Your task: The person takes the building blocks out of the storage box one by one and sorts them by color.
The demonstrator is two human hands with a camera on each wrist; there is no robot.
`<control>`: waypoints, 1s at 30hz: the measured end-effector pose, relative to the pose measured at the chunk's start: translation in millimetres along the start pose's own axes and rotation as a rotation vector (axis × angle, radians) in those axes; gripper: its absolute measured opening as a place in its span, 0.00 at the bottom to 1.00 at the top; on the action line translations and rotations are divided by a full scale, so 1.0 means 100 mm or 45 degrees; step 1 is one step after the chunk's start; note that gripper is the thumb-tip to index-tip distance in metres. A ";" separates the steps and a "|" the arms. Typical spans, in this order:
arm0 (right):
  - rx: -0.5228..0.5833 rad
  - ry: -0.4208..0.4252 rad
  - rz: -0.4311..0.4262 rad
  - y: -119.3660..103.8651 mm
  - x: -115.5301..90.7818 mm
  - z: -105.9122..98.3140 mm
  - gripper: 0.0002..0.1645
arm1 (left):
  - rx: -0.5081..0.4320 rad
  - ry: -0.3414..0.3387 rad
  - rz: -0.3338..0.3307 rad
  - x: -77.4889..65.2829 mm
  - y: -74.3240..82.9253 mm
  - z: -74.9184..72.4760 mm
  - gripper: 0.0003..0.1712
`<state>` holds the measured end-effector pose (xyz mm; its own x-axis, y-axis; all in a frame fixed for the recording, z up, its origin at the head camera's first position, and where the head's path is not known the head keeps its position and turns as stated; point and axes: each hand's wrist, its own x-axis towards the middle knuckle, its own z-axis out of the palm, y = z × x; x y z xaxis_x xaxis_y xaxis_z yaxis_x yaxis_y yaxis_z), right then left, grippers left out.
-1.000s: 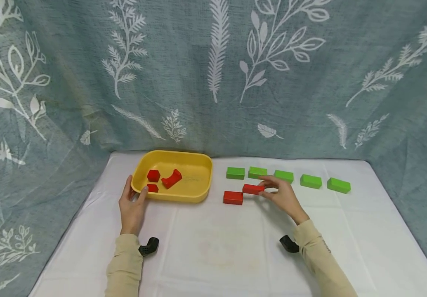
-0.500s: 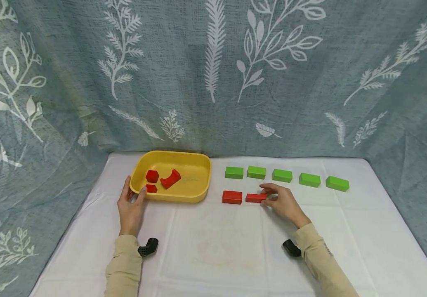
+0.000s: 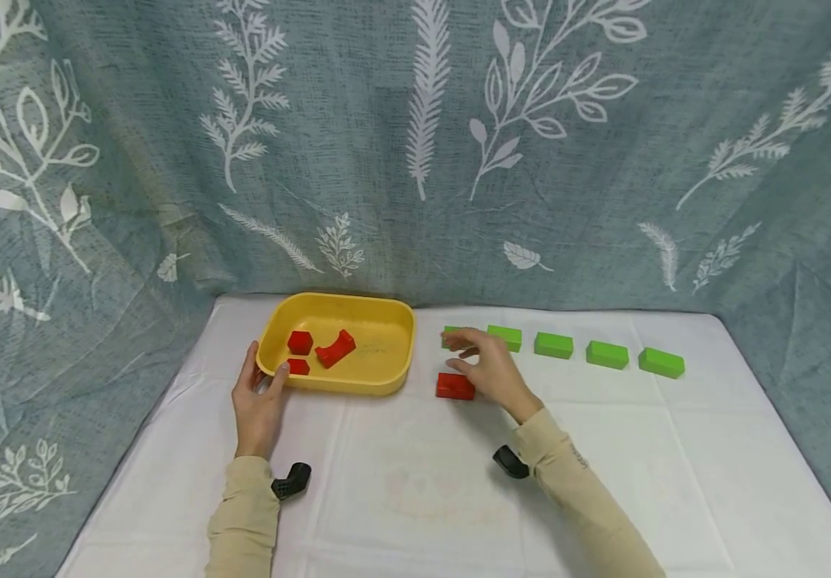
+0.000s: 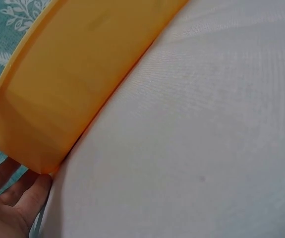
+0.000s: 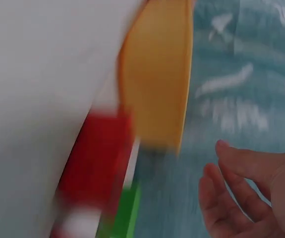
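My left hand [image 3: 255, 411] grips the left end of a yellow plastic tray [image 3: 346, 387], thumb over the near rim and fingers against the outer wall. Inside the tray lie two small red blocks [image 3: 300, 343] and a red piece with a curved notch [image 3: 336, 349]. My right hand [image 3: 496, 371] is above the table with nothing between its loosely bent fingers. Just under its fingertips in the head view is a red rectangular block [image 3: 454, 386]. The second red block is hidden behind this hand there; part of it shows blurred in the right wrist view's lower left corner.
Several green blocks [image 3: 553, 345] form a row along the back of the white-covered table [image 3: 415, 498]. The leftmost is partly covered by my right hand. A patterned teal curtain [image 3: 357, 160] hangs right behind the table. Black wrist cameras [image 3: 292, 481] stick out beside both sleeves.
My right hand set a red block down to the right of the other one, let it go and moved left toward the tray. My left hand stayed on the tray.
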<state>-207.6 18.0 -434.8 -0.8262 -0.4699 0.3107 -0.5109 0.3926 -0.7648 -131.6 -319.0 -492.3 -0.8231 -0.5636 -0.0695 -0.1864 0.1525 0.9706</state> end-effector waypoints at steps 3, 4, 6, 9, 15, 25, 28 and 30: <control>0.064 -0.125 -0.016 -0.18 0.25 0.33 0.25 | -0.008 -0.009 -0.002 -0.01 -0.01 -0.01 0.41; 0.067 -0.172 -0.008 -0.23 0.33 0.44 0.25 | -0.006 -0.012 -0.001 -0.02 -0.02 0.01 0.41; 0.039 -0.262 0.022 -0.29 0.49 0.64 0.27 | -0.011 -0.017 0.009 -0.03 -0.05 0.04 0.41; -0.079 -0.376 0.057 -0.28 0.70 0.88 0.29 | -0.038 -0.028 0.032 -0.06 -0.07 0.13 0.41; -0.350 -0.418 0.091 -0.07 0.85 1.12 0.33 | -0.104 -0.115 0.055 -0.13 -0.09 0.35 0.42; -0.189 -0.393 0.115 -0.17 0.97 1.28 0.30 | -0.068 -0.041 0.109 -0.05 -0.07 0.10 0.41; -0.164 -0.396 0.114 -0.28 1.00 1.32 0.30 | -0.050 -0.030 0.105 -0.01 -0.07 0.00 0.41; -0.176 -0.392 0.093 -0.34 1.02 1.34 0.30 | -0.041 -0.013 0.093 0.01 -0.07 -0.07 0.41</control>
<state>-242.6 -149.8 -452.6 -0.7622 -0.6448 0.0573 -0.4978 0.5273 -0.6886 -127.8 -326.2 -497.9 -0.8395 -0.5433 -0.0007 -0.1084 0.1662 0.9801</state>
